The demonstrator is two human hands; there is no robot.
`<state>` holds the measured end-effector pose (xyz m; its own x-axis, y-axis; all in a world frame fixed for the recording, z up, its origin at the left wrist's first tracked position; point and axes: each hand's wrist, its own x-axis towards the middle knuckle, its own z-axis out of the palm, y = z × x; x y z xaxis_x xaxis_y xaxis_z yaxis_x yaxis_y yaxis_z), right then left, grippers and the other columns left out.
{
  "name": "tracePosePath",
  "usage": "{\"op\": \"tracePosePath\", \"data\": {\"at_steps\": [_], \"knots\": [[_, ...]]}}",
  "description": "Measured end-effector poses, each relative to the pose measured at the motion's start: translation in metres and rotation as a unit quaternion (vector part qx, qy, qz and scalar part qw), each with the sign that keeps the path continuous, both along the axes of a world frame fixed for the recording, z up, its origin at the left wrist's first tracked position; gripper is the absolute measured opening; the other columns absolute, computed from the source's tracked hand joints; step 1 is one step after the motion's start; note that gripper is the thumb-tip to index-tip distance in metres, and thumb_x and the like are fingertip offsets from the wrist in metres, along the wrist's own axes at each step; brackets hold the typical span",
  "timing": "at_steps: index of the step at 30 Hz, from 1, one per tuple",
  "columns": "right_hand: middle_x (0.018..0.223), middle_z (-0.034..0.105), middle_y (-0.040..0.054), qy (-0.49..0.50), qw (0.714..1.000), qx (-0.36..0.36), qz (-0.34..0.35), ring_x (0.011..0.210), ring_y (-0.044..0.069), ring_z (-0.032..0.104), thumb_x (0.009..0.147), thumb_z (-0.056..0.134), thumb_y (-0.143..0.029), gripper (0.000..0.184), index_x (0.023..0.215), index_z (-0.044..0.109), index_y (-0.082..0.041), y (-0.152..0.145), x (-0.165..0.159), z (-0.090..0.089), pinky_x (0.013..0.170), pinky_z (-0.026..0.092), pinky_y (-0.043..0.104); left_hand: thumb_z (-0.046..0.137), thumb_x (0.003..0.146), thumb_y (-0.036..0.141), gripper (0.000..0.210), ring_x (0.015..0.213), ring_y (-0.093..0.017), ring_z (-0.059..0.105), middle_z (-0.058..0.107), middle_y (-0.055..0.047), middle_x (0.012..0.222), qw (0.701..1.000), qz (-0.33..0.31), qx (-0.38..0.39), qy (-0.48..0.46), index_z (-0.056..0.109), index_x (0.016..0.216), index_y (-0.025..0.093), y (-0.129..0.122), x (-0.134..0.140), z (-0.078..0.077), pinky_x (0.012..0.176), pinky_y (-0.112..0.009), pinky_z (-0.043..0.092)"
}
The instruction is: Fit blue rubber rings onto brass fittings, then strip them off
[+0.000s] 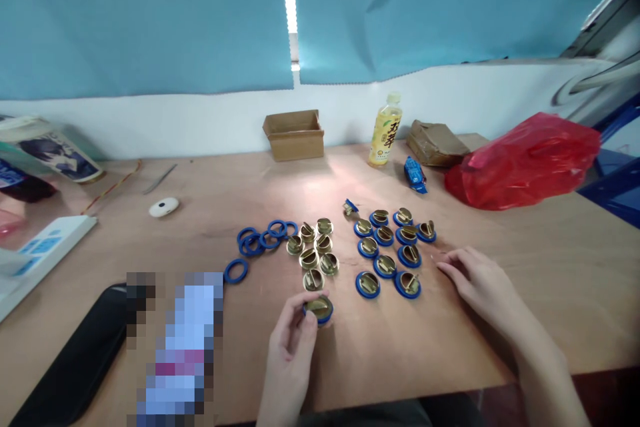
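Note:
My left hand (295, 340), near the table's front edge, pinches a round brass fitting with a half-moon ridge and a blue rubber ring around its base (319, 309). On the tabletop my right hand (470, 277) rests loosely, its fingers stretched toward the group on its left, nothing visible in it. That group is several brass fittings with blue rings (385, 265); one more (351, 207) lies tilted behind them. Just beyond my left hand sit several bare brass fittings (309, 257). Several loose blue rings (270, 238) overlap to their left, and a single one (236, 271) lies nearer.
A small cardboard box (295, 140), a yellow drink bottle (384, 130), a brown package (437, 142), a blue wrapper (415, 175) and a red plastic bag (525, 163) stand along the back. At left lie a black case (75, 353), a blurred-out phone-like object (180, 347) and a power strip (45, 247).

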<state>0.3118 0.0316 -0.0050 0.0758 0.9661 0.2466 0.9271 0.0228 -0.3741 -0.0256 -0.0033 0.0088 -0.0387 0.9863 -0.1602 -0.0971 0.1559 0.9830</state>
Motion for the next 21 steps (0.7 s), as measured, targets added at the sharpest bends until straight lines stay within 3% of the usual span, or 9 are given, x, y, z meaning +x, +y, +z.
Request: {"op": "tracePosePath", "data": {"at_steps": [11, 17, 21], "knots": [[0.083, 0.064, 0.0083, 0.006, 1.0, 0.003, 0.0, 0.079, 0.025, 0.061, 0.093, 0.043, -0.037, 0.023, 0.081, 0.056, -0.022, -0.002, -0.003, 0.009, 0.072, 0.045, 0.037, 0.059, 0.089, 0.045, 0.031, 0.096, -0.021, 0.068, 0.068, -0.01, 0.113, 1.0, -0.003, 0.003, -0.016, 0.064, 0.104, 0.018, -0.001, -0.001, -0.003, 0.084, -0.03, 0.057], [0.095, 0.065, 0.0101, 0.02, 0.999, 0.027, 0.018, 0.089, 0.026, 0.064, 0.093, 0.044, -0.035, 0.023, 0.101, 0.06, -0.021, 0.001, -0.008, 0.009, 0.081, 0.049, 0.039, 0.058, 0.09, 0.044, 0.03, 0.097, -0.021, 0.067, 0.068, -0.01, 0.113, 1.0, -0.003, 0.008, -0.02, 0.064, 0.105, 0.018, 0.0, 0.0, -0.001, 0.085, -0.03, 0.056], [0.094, 0.065, 0.0096, 0.022, 0.999, 0.019, 0.028, 0.088, 0.025, 0.064, 0.093, 0.042, -0.036, 0.026, 0.1, 0.063, -0.022, 0.001, -0.008, 0.008, 0.081, 0.049, 0.038, 0.059, 0.089, 0.045, 0.031, 0.096, -0.021, 0.067, 0.068, -0.01, 0.11, 1.0, 0.0, 0.01, -0.017, 0.065, 0.104, 0.018, 0.001, 0.0, -0.004, 0.084, -0.03, 0.057]]}}
